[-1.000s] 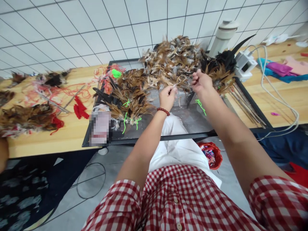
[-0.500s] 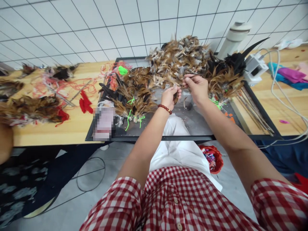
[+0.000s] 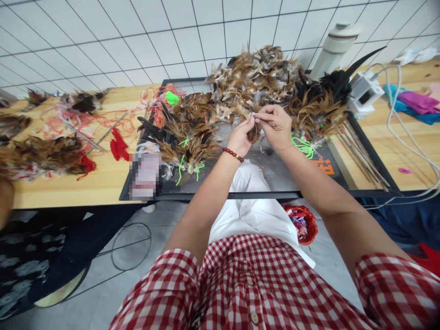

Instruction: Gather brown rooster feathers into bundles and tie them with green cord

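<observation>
My left hand, a beaded bracelet at its wrist, is closed on small brown feathers that show below its fingers. Beside it, my right hand pinches at the pale upper end of these feathers, and the fingertips of both hands meet there. What the right fingertips hold is too small to make out. Behind the hands rises a large heap of loose brown feathers. To the left lie feather bundles tied with bright green string. Another brown bundle lies right of my right hand, near loose green string.
A black-framed board carries the feathers, with thin sticks at its right. A pale bottle and a white charger with cables stand behind. A red basket sits below the table. Another person sits at the left.
My right hand has moved left, so its fingertips now meet those of my left hand at the feathers. The whole view has shifted slightly.
</observation>
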A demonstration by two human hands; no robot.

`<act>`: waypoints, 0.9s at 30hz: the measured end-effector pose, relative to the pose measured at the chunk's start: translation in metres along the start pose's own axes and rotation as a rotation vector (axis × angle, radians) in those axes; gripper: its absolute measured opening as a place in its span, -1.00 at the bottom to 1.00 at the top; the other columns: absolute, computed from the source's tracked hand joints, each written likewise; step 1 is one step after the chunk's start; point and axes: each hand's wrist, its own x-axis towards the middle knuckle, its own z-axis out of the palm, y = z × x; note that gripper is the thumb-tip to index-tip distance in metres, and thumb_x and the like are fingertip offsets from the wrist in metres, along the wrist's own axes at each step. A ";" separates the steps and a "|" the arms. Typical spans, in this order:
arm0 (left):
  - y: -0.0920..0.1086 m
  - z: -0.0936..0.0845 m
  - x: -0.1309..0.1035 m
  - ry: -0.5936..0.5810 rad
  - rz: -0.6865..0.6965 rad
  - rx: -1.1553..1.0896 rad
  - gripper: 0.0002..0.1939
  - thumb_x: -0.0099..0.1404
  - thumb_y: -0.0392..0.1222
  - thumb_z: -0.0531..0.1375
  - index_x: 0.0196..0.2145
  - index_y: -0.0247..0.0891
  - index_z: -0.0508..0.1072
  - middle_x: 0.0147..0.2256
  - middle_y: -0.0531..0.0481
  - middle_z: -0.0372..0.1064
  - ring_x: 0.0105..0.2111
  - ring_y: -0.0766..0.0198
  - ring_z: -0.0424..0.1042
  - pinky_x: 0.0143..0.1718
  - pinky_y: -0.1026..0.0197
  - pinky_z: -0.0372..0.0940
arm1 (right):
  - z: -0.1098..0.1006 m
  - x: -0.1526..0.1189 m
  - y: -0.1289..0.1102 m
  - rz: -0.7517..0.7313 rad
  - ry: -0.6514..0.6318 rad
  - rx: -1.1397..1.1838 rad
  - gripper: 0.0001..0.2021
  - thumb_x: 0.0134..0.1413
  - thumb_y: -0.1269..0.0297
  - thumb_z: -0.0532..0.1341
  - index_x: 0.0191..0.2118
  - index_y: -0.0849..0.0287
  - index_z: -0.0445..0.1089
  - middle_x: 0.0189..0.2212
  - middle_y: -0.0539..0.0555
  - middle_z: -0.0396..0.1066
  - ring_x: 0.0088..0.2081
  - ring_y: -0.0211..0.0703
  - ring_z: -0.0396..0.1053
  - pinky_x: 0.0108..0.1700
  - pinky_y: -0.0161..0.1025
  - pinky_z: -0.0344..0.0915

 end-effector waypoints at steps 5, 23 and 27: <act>-0.005 -0.003 0.006 -0.002 0.092 0.094 -0.79 0.49 -0.05 0.30 -0.11 -0.24 0.59 -0.13 -0.05 0.61 -0.09 0.26 0.64 -0.12 0.23 0.49 | -0.005 -0.002 -0.014 -0.035 -0.123 -0.030 -0.71 0.30 -0.08 0.31 0.02 -0.23 0.69 0.19 0.12 0.49 0.21 0.15 0.45 0.29 0.25 0.39; 0.007 0.010 -0.015 -0.078 0.107 0.365 -0.67 0.42 -0.21 0.36 -0.49 -0.27 0.44 -0.62 0.18 0.28 -0.64 0.54 0.23 -0.55 0.41 0.12 | -0.016 0.006 -0.032 0.427 -0.037 0.467 -0.75 0.02 -0.04 0.56 -0.31 -0.01 0.67 -0.37 -0.02 0.53 -0.22 -0.18 0.53 -0.12 -0.21 0.53; 0.009 0.007 -0.016 -0.155 0.065 0.363 -0.69 0.37 -0.16 0.41 -0.48 -0.28 0.47 -0.63 0.17 0.28 -0.66 0.53 0.21 -0.56 0.39 0.11 | -0.020 0.007 -0.036 0.535 -0.129 0.615 -0.66 -0.07 -0.09 0.59 -0.36 0.06 0.65 -0.50 -0.06 0.47 -0.42 -0.26 0.45 -0.33 -0.28 0.47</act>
